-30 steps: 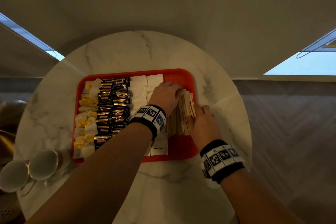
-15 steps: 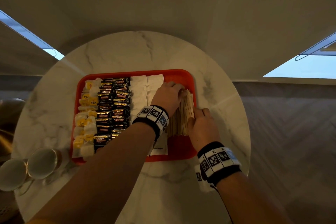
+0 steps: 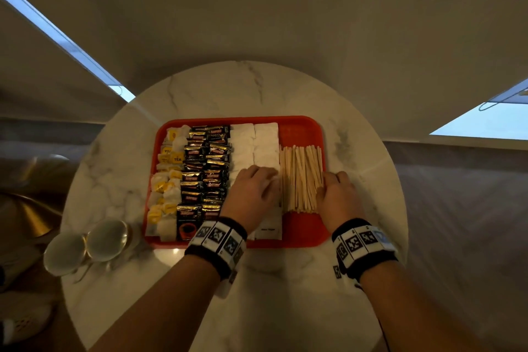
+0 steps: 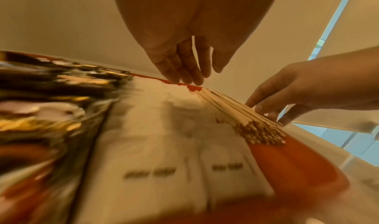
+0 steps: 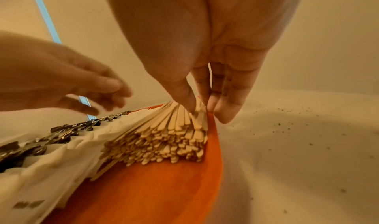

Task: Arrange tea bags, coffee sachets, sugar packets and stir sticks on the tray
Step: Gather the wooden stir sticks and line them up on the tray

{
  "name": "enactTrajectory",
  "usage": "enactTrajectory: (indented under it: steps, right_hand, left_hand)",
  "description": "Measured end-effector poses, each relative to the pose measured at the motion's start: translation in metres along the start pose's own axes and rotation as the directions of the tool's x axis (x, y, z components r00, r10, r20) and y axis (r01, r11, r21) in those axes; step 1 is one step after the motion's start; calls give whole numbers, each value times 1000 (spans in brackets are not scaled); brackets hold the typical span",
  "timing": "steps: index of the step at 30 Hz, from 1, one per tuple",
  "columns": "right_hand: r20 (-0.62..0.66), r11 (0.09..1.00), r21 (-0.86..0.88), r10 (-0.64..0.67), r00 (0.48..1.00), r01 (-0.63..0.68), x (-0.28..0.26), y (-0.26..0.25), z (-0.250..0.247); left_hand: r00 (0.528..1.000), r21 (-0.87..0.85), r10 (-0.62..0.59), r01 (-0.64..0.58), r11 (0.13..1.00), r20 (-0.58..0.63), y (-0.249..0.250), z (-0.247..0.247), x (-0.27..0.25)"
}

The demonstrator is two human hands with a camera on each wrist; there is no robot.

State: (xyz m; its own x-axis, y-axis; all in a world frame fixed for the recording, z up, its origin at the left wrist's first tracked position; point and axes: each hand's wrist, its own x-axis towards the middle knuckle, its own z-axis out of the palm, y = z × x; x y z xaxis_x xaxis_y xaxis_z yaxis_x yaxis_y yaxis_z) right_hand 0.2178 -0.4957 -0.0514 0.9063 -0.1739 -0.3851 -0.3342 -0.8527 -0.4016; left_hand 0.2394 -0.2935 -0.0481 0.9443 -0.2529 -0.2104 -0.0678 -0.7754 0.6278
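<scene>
A red tray (image 3: 300, 126) holds rows from left to right: tea bags (image 3: 168, 180), dark coffee sachets (image 3: 205, 168), white sugar packets (image 3: 254, 143) and a flat bundle of wooden stir sticks (image 3: 301, 177). My left hand (image 3: 254, 191) lies over the sugar packets just left of the sticks; in the left wrist view its fingers (image 4: 184, 68) are straight and hold nothing. My right hand (image 3: 338, 194) stands at the right side of the sticks, straight fingers (image 5: 205, 97) pressing against the stir sticks (image 5: 164, 138) by the tray's rim (image 5: 213, 130).
The tray sits on a round white marble table (image 3: 257, 88) close to a wall. Two cups (image 3: 85, 246) lie at the table's left edge, with a brass-coloured object (image 3: 28, 217) beyond them. Bare red tray floor (image 3: 303, 228) shows in front of the sticks.
My left hand has come off the far end of the sticks and drawn back onto the sugar packets. The right hand has stayed at the sticks' right side. The sticks now lie uncovered.
</scene>
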Motion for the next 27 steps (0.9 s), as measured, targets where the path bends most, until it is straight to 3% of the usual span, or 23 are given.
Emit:
enactTrajectory:
  steps: [9, 17, 23, 27]
  right_hand:
    - [-6, 998, -66, -6, 1000, 6, -3, -1, -4]
    - [-6, 999, -31, -29, 1000, 29, -4, -3, 1]
    - [-31, 1000, -19, -25, 999, 24, -8, -3, 3]
    - [-77, 997, 54, -49, 996, 54, -21, -4, 0]
  left_hand:
    - [988, -43, -129, 126, 991, -86, -64, -14, -105]
    - [980, 34, -71, 79, 996, -188, -100, -9, -140]
    - [989, 149, 42, -21, 989, -140, -114, -4, -148]
    - [993, 205, 34, -10, 979, -113, -118, -4, -147]
